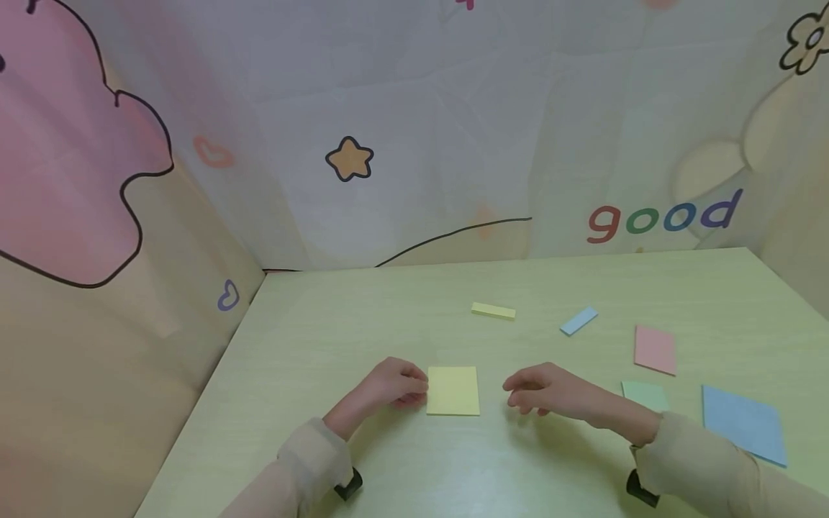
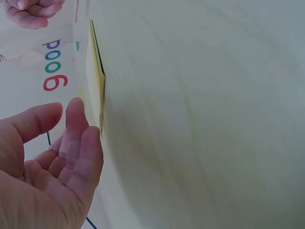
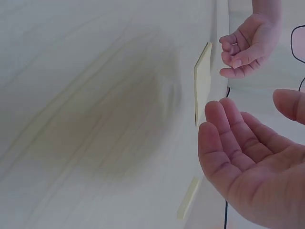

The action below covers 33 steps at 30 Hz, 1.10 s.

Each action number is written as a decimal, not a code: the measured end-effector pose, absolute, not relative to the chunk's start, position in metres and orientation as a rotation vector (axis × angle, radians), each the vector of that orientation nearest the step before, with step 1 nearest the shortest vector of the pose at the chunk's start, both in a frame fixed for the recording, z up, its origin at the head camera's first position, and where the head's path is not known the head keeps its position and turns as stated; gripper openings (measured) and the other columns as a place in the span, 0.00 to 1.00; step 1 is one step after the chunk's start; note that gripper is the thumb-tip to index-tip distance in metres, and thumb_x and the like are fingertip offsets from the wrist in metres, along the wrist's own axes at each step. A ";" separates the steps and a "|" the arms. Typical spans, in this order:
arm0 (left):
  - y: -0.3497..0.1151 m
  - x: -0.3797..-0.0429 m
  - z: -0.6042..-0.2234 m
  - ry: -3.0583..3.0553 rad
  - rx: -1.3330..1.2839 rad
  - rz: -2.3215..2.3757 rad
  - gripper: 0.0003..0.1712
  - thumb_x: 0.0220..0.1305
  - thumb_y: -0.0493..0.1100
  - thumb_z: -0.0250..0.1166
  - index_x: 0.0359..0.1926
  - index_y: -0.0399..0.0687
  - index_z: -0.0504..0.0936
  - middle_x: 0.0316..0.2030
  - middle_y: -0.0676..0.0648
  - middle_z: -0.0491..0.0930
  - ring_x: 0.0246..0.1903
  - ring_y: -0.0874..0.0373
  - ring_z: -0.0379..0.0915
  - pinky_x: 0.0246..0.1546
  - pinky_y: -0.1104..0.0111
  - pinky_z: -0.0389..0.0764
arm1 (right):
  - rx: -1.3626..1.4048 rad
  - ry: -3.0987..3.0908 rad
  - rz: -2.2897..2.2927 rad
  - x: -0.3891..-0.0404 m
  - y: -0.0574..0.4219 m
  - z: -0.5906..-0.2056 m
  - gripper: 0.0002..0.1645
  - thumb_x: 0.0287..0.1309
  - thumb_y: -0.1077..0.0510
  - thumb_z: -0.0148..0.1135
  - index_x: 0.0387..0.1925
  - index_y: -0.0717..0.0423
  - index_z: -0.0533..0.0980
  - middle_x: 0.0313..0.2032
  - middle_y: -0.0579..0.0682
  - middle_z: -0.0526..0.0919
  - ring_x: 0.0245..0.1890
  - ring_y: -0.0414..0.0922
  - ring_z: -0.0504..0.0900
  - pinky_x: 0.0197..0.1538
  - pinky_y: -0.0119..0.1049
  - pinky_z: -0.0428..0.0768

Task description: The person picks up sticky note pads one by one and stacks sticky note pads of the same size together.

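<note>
A square pad of yellow sticky notes (image 1: 452, 391) lies flat on the table between the two hands. At its left edge is my left hand (image 1: 400, 382), fingers loosely bent, thumb apart from them, nothing held. My right hand (image 1: 542, 390) hovers a little to the right of the pad, its fingers relaxed and its palm bare. Seen low from the left wrist, the yellow pad (image 2: 96, 78) stands just beyond the fingertips. In the right wrist view the same pad (image 3: 202, 83) shows past the right fingers, with the left hand (image 3: 248, 47) on its far side.
Behind lie a narrow yellow strip pad (image 1: 494, 311) and a narrow blue one (image 1: 578, 321). To the right are a pink pad (image 1: 655, 350), a green pad (image 1: 645, 395) partly hidden by the right forearm, and a larger blue pad (image 1: 743, 424). A printed cloth (image 1: 414, 180) hangs behind the table.
</note>
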<state>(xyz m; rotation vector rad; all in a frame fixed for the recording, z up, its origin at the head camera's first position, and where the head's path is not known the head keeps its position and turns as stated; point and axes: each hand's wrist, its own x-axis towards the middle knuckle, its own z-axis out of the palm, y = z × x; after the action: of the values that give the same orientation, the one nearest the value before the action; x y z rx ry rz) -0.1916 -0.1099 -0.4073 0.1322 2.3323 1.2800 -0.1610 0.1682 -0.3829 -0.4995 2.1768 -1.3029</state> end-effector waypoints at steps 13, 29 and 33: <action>-0.076 -0.177 -0.400 2.273 0.194 1.464 0.10 0.55 0.36 0.58 0.37 0.33 0.78 0.27 0.45 0.81 0.24 0.62 0.74 0.29 0.68 0.78 | -0.442 2.309 -1.226 -0.152 0.202 -0.376 0.25 0.57 0.55 0.53 0.50 0.71 0.68 0.38 0.57 0.78 0.34 0.45 0.74 0.33 0.39 0.74; -0.049 -0.165 -0.406 2.144 0.229 1.517 0.11 0.53 0.37 0.61 0.38 0.35 0.79 0.30 0.44 0.81 0.28 0.61 0.76 0.33 0.68 0.78 | -0.322 2.453 -1.145 -0.150 0.218 -0.378 0.21 0.56 0.58 0.52 0.46 0.71 0.70 0.31 0.52 0.78 0.26 0.44 0.72 0.26 0.37 0.74; -0.045 -0.162 -0.405 2.092 0.231 1.526 0.12 0.54 0.38 0.61 0.39 0.36 0.79 0.32 0.44 0.82 0.31 0.59 0.77 0.35 0.67 0.78 | -0.318 2.480 -1.116 -0.150 0.220 -0.378 0.20 0.56 0.58 0.52 0.45 0.70 0.70 0.30 0.51 0.78 0.24 0.43 0.71 0.25 0.36 0.73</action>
<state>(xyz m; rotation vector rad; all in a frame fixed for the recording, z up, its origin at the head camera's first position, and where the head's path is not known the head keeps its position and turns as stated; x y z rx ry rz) -0.1625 -0.0445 -0.4049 0.2313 2.0917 1.5262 -0.1498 0.2198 -0.3780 -0.3181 2.4803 -1.1161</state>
